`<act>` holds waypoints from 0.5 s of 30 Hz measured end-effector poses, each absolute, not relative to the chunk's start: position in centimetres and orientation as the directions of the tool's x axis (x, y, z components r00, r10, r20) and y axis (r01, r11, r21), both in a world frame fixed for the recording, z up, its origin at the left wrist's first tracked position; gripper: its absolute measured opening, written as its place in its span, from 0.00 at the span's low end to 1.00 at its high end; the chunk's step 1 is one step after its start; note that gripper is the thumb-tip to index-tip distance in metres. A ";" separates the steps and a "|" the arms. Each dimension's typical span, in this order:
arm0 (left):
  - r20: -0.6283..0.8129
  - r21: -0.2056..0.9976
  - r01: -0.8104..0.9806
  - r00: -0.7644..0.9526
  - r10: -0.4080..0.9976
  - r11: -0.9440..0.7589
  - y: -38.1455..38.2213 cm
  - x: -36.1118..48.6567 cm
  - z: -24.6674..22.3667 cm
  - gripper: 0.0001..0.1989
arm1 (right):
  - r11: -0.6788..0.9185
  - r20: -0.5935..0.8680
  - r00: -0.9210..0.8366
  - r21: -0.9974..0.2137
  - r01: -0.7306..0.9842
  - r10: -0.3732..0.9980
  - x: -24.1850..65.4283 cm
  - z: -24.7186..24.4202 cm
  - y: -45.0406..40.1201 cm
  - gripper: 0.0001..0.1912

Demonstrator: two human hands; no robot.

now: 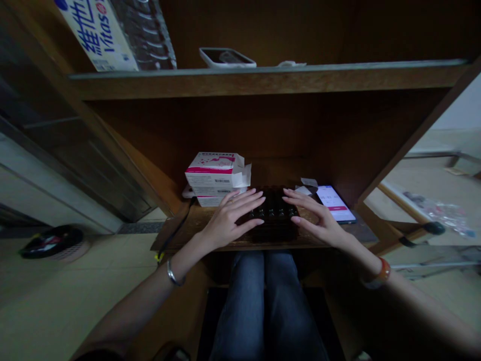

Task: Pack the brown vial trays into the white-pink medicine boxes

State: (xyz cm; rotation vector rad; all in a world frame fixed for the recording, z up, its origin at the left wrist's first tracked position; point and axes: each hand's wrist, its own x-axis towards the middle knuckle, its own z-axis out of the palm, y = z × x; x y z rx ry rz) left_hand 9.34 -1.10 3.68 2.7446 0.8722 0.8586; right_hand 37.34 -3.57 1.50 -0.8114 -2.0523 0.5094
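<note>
A dark studded block [273,214] is located on the wooden desk [180,229], directly ahead of the person's jeans-clad knees [244,296], with rows of small round studs visible across its upper face. Its exact kind cannot be determined in the shadow, and its long axis cannot be reliably established, as its outline merges with the dark surroundings. The block is positioned between the left hand [225,225] and the right hand [323,223], and neither hand is clearly nearer. The left fingers [248,204] are widely spread, with the fingertips placed against the block's left side. The right fingers [296,200] are spread in the same manner, with the fingertips placed against its right side. No firm grip is shown by either hand; the fingers are extended and only lightly curved. A stack of white-and-magenta cardboard boxes [217,175] is placed just beyond the left hand, and a lit tablet [335,203] lies just beyond the right hand, partly behind the fingers. A metal bangle [173,275] is worn on the left wrist, and an orange beaded bracelet [379,273] on the right. A wooden shelf [263,82] extends above, carrying a smartphone [227,57] and a Vitas carton [95,32].
</note>
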 end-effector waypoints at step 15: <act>0.587 0.278 0.474 0.604 0.538 -0.835 -1.0 9.7 2.2 0.25 | 0.742 0.622 -0.405 -0.577 0.342 0.670 37.2 0.3 -3.1 0.27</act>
